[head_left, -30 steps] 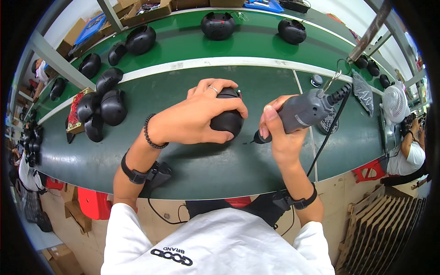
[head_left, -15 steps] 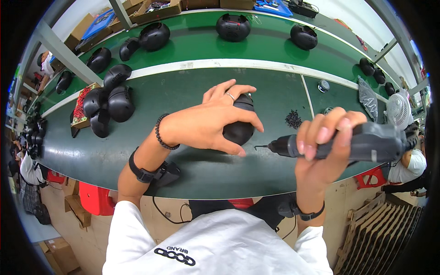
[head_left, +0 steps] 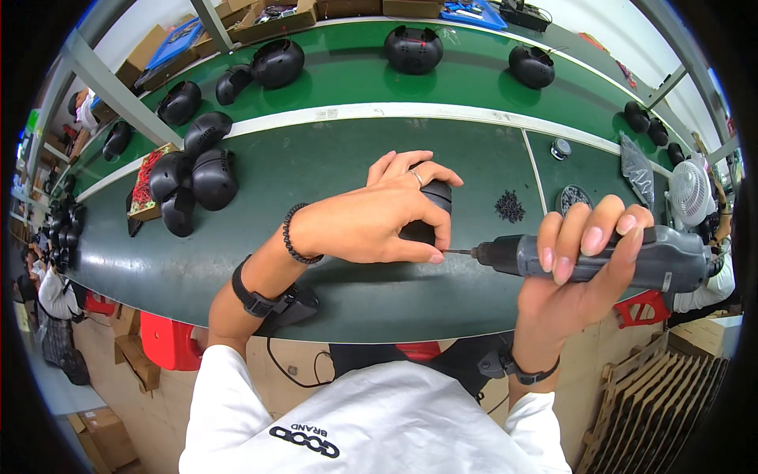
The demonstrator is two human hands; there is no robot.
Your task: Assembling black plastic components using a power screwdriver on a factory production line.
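My left hand [head_left: 387, 217] is closed around a black rounded plastic housing [head_left: 439, 199] on the green bench, covering most of it. Its thumb and index fingertip come close together at the housing's near right side. My right hand [head_left: 588, 245] grips a dark grey electric screwdriver [head_left: 671, 259], held level and pointing left. The thin bit [head_left: 462, 251] reaches the left thumb and index fingertips; whether a screw sits between them is too small to tell. To the right of the housing lies a pile of small black screws [head_left: 510, 207].
A round dish of small metal parts [head_left: 574, 197] stands behind the screwdriver. Several black shells [head_left: 213, 178] are grouped at the left beside a box of red wires [head_left: 144, 186]. More black housings [head_left: 414, 50] rest on the far green belt. At the right are a plastic bag [head_left: 636, 167] and white fan [head_left: 690, 192].
My left hand has shifted slightly right, its index finger drawn in toward the thumb. The screwdriver has moved right and levelled, its bit tip now at the left fingertips. The view has shifted a little.
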